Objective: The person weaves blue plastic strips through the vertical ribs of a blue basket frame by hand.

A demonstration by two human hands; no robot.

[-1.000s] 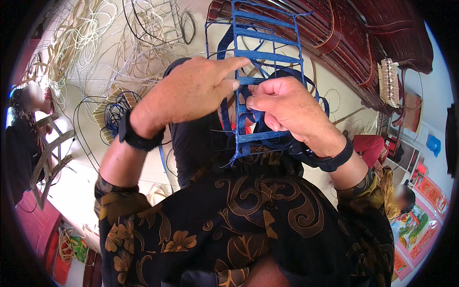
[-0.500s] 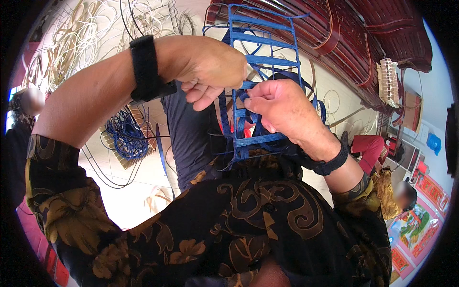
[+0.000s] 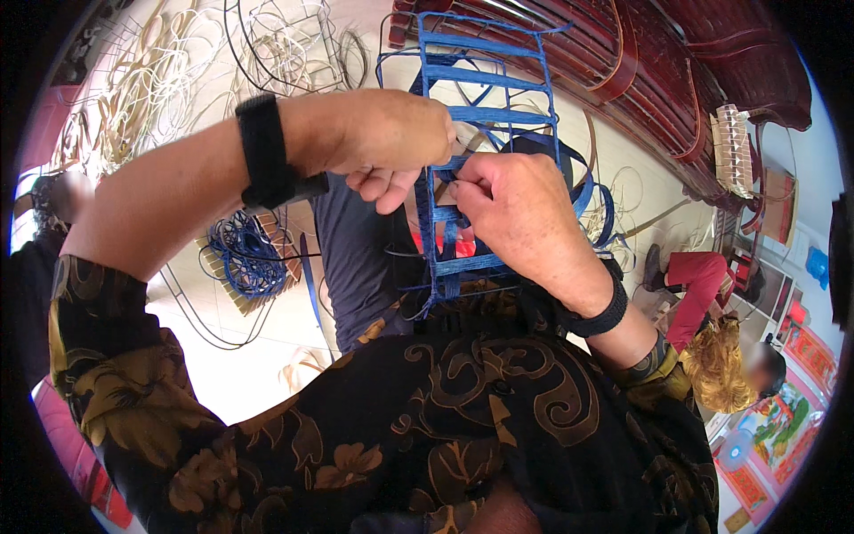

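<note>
A ladder-like blue frame (image 3: 485,76), wrapped and crossed with flat blue strips, stands upright over my lap. My left hand (image 3: 391,142) bends over its left side. The thumb and forefinger are closed at a rung and the other fingers curl loosely; what they grip is hidden. From the right, my right hand (image 3: 525,214) pinches a blue strip (image 3: 447,178) between thumb and forefinger, at the short upright band woven across the lower rungs. Loose blue strips (image 3: 583,191) hang in loops beside the frame.
A bundle of blue strips (image 3: 245,254) lies on the floor to the left. Pale strips (image 3: 151,98) are heaped at the far left. A dark red wooden bench (image 3: 569,44) stands at the back right. Another person in red trousers (image 3: 698,285) sits at the right.
My left hand has come down slightly. The right hand has turned over more, its back now facing up, and still pinches at the woven band. The frame has shifted slightly left.
</note>
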